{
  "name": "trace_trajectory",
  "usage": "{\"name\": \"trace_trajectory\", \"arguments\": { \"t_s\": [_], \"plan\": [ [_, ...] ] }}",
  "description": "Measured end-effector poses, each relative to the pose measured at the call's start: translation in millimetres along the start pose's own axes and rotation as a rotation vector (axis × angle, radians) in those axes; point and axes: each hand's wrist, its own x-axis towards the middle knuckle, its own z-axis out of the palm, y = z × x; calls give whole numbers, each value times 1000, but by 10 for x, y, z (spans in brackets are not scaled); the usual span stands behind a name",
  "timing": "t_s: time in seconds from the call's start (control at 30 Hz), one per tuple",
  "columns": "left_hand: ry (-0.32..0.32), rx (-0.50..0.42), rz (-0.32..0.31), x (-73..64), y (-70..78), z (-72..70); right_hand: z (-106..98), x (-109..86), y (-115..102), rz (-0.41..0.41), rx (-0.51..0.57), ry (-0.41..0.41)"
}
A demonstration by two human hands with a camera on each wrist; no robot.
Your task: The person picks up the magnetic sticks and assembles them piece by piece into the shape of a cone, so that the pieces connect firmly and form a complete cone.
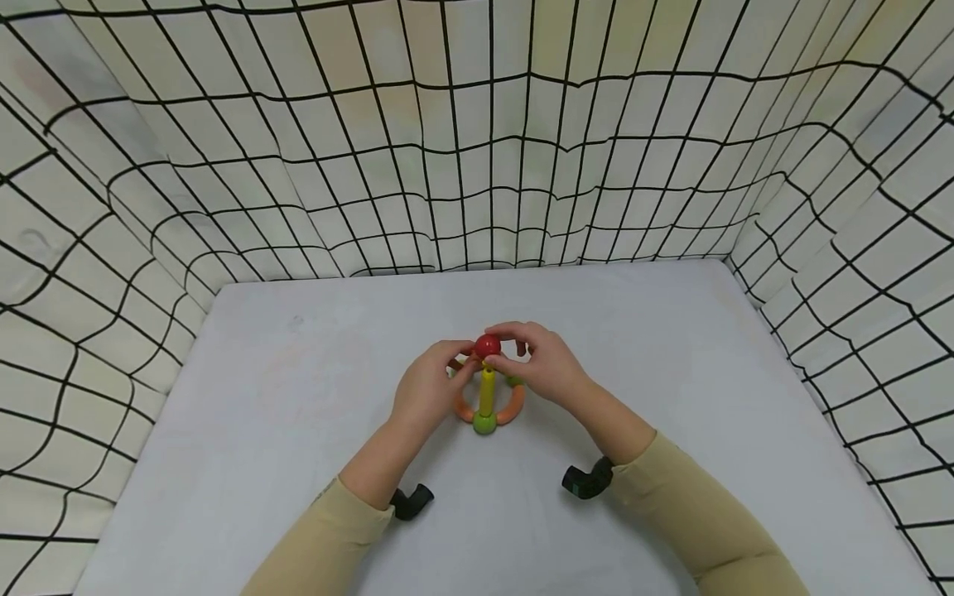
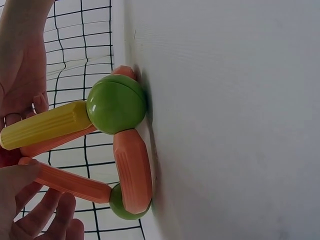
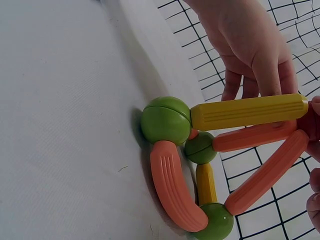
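Observation:
A pyramid-like toy frame of sticks and balls stands on the white table. Its base joins curved orange sticks with green balls. A yellow stick and straight orange sticks rise from the base to a red ball at the top. My right hand pinches that red ball between thumb and fingers. From the other side, my left hand grips a straight orange stick near its upper end, close beside the red ball. Another yellow stick lies low in the base.
Black wire mesh over pale walls encloses the back and both sides of the white table. Black wrist-worn pieces show beside the cuffs of both tan sleeves.

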Motion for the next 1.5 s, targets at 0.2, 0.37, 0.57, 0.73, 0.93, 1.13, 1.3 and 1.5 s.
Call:
{"name": "trace_trajectory", "arguments": {
  "t_s": [0.2, 0.37, 0.57, 0.73, 0.93, 1.13, 1.3, 1.5],
  "plan": [
    [4, -11, 5, -21, 31, -14, -10, -13, 5, 2, 0, -1],
    [11, -42, -19, -82, 37, -19, -28, -30, -8, 1, 7, -4],
    [25, -90, -42, -217, 51, -16, -45, -61, -11, -2, 7, -3],
    [-9, -123, -15, -307, 84, 16, -52, -83, 3, -12, -9, 7],
    [-40, -92, 5, -322, 97, 57, -32, -87, 15, -13, -17, -1],
    [-49, -65, 0, -301, 69, 83, -7, -76, 15, -27, -7, -6],
    [-44, -63, -5, -290, 53, 91, 4, -71, 11, -43, -7, 0],
    [-41, -68, -10, -294, 50, 77, 19, -68, 11, -37, 0, 1]
  ]
}}
